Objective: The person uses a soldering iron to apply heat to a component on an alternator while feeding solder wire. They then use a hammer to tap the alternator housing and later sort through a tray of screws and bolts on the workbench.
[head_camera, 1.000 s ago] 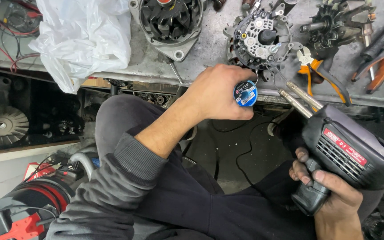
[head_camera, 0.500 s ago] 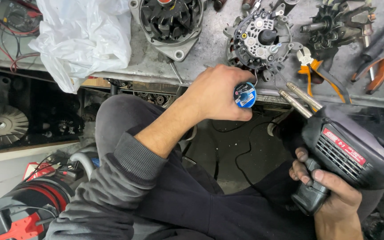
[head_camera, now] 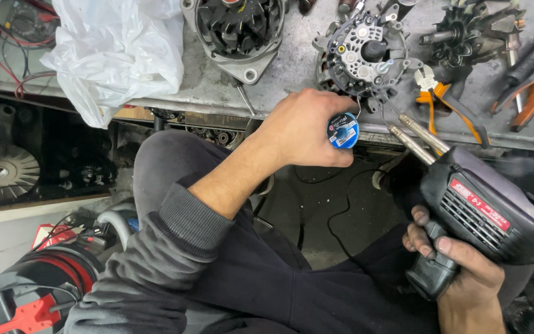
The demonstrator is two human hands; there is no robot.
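At the front edge of a grimy metal counter (head_camera: 292,74), the person's left hand (head_camera: 301,130) reaches forward, its grip closed around a small round blue spool (head_camera: 342,130), apparently solder wire, held just below a disassembled alternator rear housing (head_camera: 363,59). The right hand (head_camera: 465,272), low at the right, has its grip closed on the handle of a black pistol-shaped soldering gun (head_camera: 489,207) with a red label. The gun's two metal prongs point up and left, with the tip near the spool and the counter edge.

On the counter, a second alternator housing (head_camera: 239,31) sits left of the first, and a crumpled white plastic bag (head_camera: 115,49) hangs over the edge further left. Orange-handled pliers (head_camera: 446,105) lie just right of the rear housing, with a rotor (head_camera: 471,31) beyond them. The person wears a grey sleeve (head_camera: 156,260) and dark trousers. A red and black machine (head_camera: 26,291) stands at the lower left.
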